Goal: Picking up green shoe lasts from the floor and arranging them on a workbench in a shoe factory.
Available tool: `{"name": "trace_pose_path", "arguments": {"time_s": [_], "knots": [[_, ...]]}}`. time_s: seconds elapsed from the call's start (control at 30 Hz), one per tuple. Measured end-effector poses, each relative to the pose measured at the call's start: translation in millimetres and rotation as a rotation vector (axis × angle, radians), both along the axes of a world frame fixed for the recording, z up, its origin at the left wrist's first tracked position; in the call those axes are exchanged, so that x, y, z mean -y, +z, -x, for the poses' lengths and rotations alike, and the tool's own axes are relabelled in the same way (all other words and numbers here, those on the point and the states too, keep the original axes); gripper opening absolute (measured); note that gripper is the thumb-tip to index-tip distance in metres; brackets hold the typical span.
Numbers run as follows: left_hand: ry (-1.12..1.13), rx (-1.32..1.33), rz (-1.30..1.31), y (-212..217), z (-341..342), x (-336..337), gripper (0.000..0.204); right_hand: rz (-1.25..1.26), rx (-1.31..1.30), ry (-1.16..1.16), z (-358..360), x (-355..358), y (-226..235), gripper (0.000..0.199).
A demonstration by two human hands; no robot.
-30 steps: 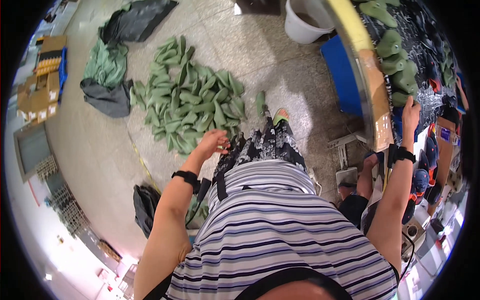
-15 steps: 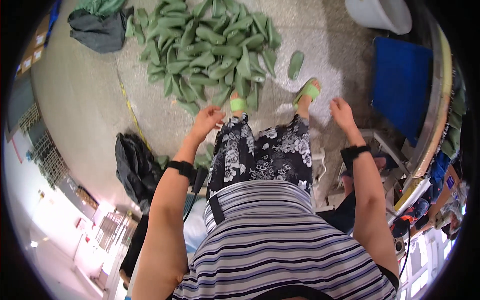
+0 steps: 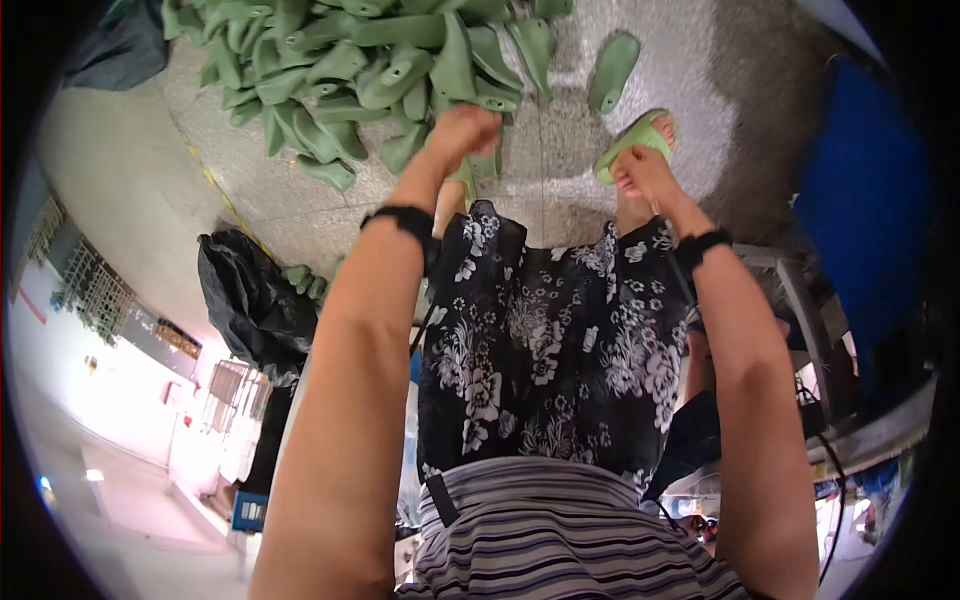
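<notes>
My left hand [image 3: 464,134] reaches over the near edge of a pile of green shoe lasts [image 3: 390,84], just above my left foot. It is smeared by motion, so its fingers and any hold on a last cannot be made out. My right hand [image 3: 646,178] hangs in front of my right foot, fingers curled together, with nothing visible in them. Below it shows a light green slipper [image 3: 612,160] on that foot. A single green last [image 3: 614,72] lies on the floor right of the pile, apart from both hands.
A black plastic bag [image 3: 250,300] stands at the left, with a few green lasts [image 3: 300,280] beside it. A dark cloth or bag [image 3: 118,45] lies at the far left. On the right are a blue panel [image 3: 865,220] and a metal frame [image 3: 800,310]. Yellow tape [image 3: 215,185] marks the floor.
The view has leaned forward, bringing the pile closer. My left hand has moved forward to the pile's edge; my right hand has come inward to my right foot.
</notes>
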State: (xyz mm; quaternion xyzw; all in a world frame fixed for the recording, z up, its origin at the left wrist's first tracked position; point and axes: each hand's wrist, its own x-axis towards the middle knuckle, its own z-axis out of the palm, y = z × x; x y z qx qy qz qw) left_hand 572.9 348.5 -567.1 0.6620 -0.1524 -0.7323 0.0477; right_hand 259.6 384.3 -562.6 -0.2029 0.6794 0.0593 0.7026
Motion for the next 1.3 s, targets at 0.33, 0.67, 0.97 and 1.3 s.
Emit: {"name": "trace_pose_path", "arguments": {"time_s": [0.33,0.67,0.97,1.3], "knots": [[-0.488,0.766,0.302,-212.3,68.9,95.5,0.065,-0.096,0.271,0.140,-54.7,-25.9,-172.5,0.040],[0.107,0.253,0.261,-192.7,85.0,71.4,0.069,-0.257,0.215,-1.176,-136.4,-16.0,-210.8,0.056],[-0.421,0.265,0.687,-51.0,86.5,2.4,0.040,-0.030,0.210,-1.476,-85.0,16.5,-138.7,0.033],[-0.704,0.359,0.589,-113.6,143.1,21.7,0.071,-0.077,0.644,-0.942,50.8,55.2,-124.6,0.050]]}}
